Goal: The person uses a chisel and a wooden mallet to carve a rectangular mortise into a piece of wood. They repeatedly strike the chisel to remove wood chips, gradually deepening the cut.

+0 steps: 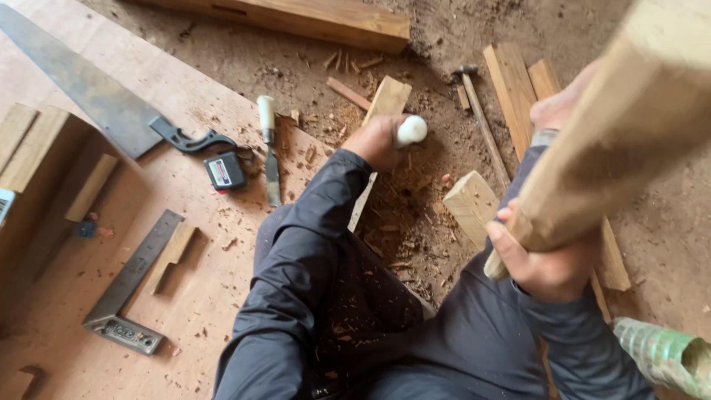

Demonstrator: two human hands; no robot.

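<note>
My left hand [378, 141] grips a chisel by its white handle [411, 130], held upright over a narrow wooden workpiece [386, 100] that lies on the sawdust-covered ground. My right hand [544, 259] is closed around the lower end of a thick wooden club [629, 126], raised high and close to the camera at the right. Dark jacket sleeves cover both arms. The chisel's blade is hidden behind my left hand.
On the plywood sheet [148, 74] lie a handsaw [96, 96], a tape measure [225, 172], a second chisel [269, 152] and a try square [129, 285]. A beam [318, 18], a hammer [478, 111], a wood block [471, 204] and offcuts [518, 81] surround the workpiece. A green ribbed tube [663, 355] sits lower right.
</note>
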